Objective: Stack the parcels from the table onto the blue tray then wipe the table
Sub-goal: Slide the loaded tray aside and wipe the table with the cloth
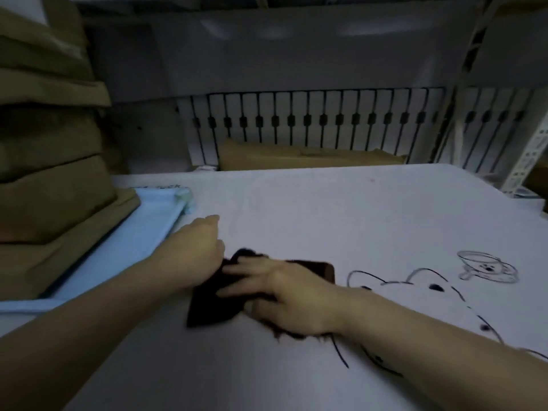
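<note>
A dark cloth [207, 307] lies on the white table [326, 209] near its middle front. My left hand [195, 250] has curled fingers that grip the cloth's left upper edge. My right hand [284, 295] lies over the cloth's right part, fingers stretched across the top and thumb tucked at its edge, pinching it. Brown parcels [53, 188] stand stacked high on the blue tray [142, 232] at the table's left side. The frame is dim and a little blurred.
Black cartoon line drawings [430, 286] mark the table top on the right. Behind the far edge sits a flat cardboard box [296, 158] in front of a white barred panel [326, 120]. A perforated metal shelf post [527, 155] rises at the right.
</note>
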A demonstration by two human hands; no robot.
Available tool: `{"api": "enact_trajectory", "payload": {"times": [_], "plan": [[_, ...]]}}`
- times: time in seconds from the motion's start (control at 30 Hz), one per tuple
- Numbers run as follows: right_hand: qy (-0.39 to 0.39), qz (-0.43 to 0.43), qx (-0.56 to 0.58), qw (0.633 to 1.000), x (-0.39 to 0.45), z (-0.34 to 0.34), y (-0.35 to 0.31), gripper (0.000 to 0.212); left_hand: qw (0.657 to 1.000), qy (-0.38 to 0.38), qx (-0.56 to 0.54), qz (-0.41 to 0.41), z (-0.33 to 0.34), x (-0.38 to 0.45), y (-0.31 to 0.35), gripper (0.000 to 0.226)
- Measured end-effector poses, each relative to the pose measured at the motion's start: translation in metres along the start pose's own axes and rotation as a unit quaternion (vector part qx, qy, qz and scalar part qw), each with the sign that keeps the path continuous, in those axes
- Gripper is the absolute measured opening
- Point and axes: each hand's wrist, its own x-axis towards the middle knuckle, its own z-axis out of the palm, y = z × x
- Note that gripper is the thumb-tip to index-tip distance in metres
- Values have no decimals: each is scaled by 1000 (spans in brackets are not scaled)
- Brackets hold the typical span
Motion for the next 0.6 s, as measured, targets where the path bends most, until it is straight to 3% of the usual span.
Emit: {"api": "enact_trajectory", "payload": {"times": [0.07,0.13,0.23,0.3,0.37,0.43,0.5,0.6], "plan": [[-29,-78,2,997,16,5,-2,42,999,2,-14,-42,-5,1,-1,53],[-15,-88,-28,996,43,-2,17,45,997,-9,-7,-77,-3,4,1,47],[70,80,-74,992,99,-21,80,49,997,-21,1,-80,0,4,-2,54],[117,251,-121,953,128,-31,115,53,997,-63,39,-30,5,3,-2,63],[112,317,-131,933,153,-32,122,56,990,-127,70,-5,9,6,0,83],[91,259,-108,955,177,-26,110,55,979,-163,119,-2,12,9,2,99],[59,184,-91,977,194,-19,100,53,978,-154,144,12,12,15,3,100],[48,186,-110,975,199,-23,116,55,976,-125,174,28,12,20,0,92]]}}
